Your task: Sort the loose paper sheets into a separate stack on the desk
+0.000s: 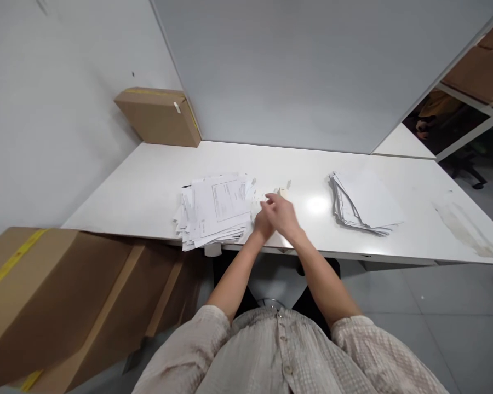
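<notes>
Above the white tabletop my right hand (284, 212) crosses over my left hand (263, 223), and the two touch or overlap. The fingers of my right hand point left, partly stretched and apart, with nothing visible in them. Most of my left hand's fingers are hidden behind the right, so what they hold, if anything, does not show. Just beyond my right hand lies a small cream-coloured piece (283, 192), too small to name. Close on the left is an untidy stack of printed papers (219, 210). Farther right rests a second paper stack (367, 200), its top sheet blank.
A closed cardboard box (160, 117) stands in the table's back left corner. Large cartons with yellow tape (45, 284) crowd the left side below the table. A grey panel (304, 71) rises along the back edge. Stains (468, 230) mark the tabletop (427, 219) at right.
</notes>
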Tool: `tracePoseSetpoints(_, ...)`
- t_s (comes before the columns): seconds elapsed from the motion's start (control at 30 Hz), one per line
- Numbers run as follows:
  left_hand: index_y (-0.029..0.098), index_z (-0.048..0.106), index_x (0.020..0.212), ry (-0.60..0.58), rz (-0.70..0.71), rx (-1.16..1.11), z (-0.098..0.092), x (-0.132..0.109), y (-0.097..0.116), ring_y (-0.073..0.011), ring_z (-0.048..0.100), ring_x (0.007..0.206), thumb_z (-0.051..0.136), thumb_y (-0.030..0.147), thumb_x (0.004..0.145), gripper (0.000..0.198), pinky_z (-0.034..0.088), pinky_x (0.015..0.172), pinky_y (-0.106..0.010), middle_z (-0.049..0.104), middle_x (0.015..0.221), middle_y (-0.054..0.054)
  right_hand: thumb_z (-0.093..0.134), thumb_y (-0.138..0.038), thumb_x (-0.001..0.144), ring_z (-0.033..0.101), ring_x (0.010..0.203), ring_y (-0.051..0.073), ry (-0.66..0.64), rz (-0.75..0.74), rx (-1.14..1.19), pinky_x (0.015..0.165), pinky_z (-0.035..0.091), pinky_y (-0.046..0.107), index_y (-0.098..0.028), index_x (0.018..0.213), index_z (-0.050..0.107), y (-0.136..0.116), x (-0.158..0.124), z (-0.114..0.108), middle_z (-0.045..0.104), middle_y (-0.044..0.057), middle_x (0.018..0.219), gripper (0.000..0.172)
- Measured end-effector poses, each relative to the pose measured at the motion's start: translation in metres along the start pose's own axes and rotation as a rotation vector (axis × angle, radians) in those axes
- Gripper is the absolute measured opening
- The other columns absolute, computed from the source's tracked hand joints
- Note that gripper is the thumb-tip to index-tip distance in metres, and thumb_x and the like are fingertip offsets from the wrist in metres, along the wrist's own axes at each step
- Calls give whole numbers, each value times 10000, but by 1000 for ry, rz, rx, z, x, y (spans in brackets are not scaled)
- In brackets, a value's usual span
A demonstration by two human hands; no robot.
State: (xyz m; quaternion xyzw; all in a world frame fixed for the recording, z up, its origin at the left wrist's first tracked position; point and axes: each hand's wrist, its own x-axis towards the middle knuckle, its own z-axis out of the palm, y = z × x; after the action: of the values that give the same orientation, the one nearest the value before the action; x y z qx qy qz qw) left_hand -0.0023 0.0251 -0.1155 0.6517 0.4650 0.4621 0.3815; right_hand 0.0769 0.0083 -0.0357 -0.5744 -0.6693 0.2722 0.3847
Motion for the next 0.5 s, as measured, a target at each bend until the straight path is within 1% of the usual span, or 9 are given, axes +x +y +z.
tracePoseSetpoints(0.07,217,639,1092,-69,34,159,-1,-2,2,-212,520,968,490,57,791,373,422,851,-318,605,946,-60,497,-390,834,603,790,199,122,60,-121,795,440,340,-199,965,649,25,-5,-42,666,76,938,277)
tracePoseSetpoints(0.1,243,611,1150,-107,56,281,-2,-3,4,-206,515,959,447,26,793,449,425,836,-311,599,964,-58,485,-384,835,598,766,201,196,112,-205,775,441,343,-186,966,654,41,-7,-65,663,91,949,291)
tracePoseSetpoints(0.13,267,576,1205,-137,80,405,-2,-4,5,-198,510,949,409,5,793,515,429,816,-300,594,981,-56,475,-376,837,591,813,219,270,174,-324,785,433,359,-172,1012,647,58,-8,-89,650,114,1005,320)
tracePoseSetpoints(0.2,291,512,1276,-166,119,601,-4,-5,8,-186,506,931,368,-8,796,583,436,774,-276,586,1004,-51,496,-370,817,516,1036,296,410,314,-605,845,391,418,-139,1128,605,91,-9,-132,587,170,1161,402)
tracePoseSetpoints(0.27,286,500,1290,-162,139,655,-4,-6,10,-183,507,923,364,4,803,579,439,748,-265,586,1002,-50,565,-413,762,404,1178,347,398,433,-781,874,359,454,-119,1251,519,120,-13,-165,480,198,1313,573)
tracePoseSetpoints(0.3,284,502,1289,-157,145,660,-5,-6,11,-184,509,922,366,9,806,572,440,744,-264,587,998,-50,581,-442,744,394,1188,351,356,484,-814,868,361,447,-113,1277,497,132,-15,-176,470,205,1324,632)
tracePoseSetpoints(0.33,281,505,1287,-153,149,662,-5,-6,11,-185,510,921,367,11,807,568,441,742,-266,589,994,-49,584,-470,734,420,1166,343,306,524,-819,851,371,428,-113,1277,500,141,-18,-185,491,204,1304,655)
tracePoseSetpoints(0.4,277,508,1285,-149,148,662,-4,-6,11,-187,512,922,369,8,803,569,441,751,-270,592,990,-49,555,-504,744,507,1064,308,228,570,-779,793,394,373,-130,1204,575,153,-24,-194,583,183,1191,593)
tracePoseSetpoints(0.5,278,507,1284,-152,146,662,-4,-6,11,-186,514,933,371,1,799,575,443,771,-271,595,996,-47,504,-499,769,574,936,269,218,567,-702,727,395,322,-159,1051,678,159,-30,-198,664,142,1035,474)
